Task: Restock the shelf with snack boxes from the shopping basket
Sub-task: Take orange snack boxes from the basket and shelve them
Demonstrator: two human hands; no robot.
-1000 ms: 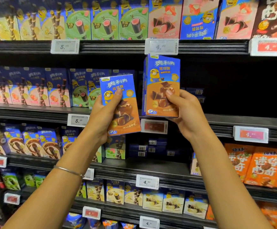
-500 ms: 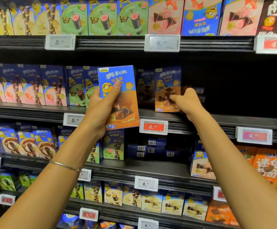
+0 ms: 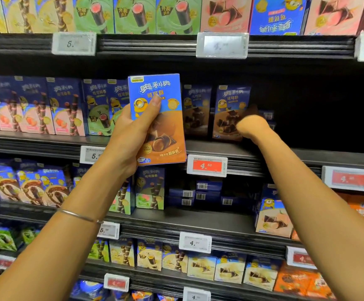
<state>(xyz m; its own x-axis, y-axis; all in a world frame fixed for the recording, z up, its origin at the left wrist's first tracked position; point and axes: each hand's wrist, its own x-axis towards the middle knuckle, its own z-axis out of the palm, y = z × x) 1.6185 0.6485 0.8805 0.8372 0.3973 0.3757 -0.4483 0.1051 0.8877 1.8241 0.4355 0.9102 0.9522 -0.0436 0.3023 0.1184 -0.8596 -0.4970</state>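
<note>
left hand grips snack box | right hand pushed shelved box deeper (its grip hidden)

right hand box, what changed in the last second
The right hand moved the shelved box from in front of the shelf back onto it. It now stands upright beside a neighbour box, with the hand at its right edge and the grip hidden. The left hand still holds the held box up in front, thumb across its face.
</note>
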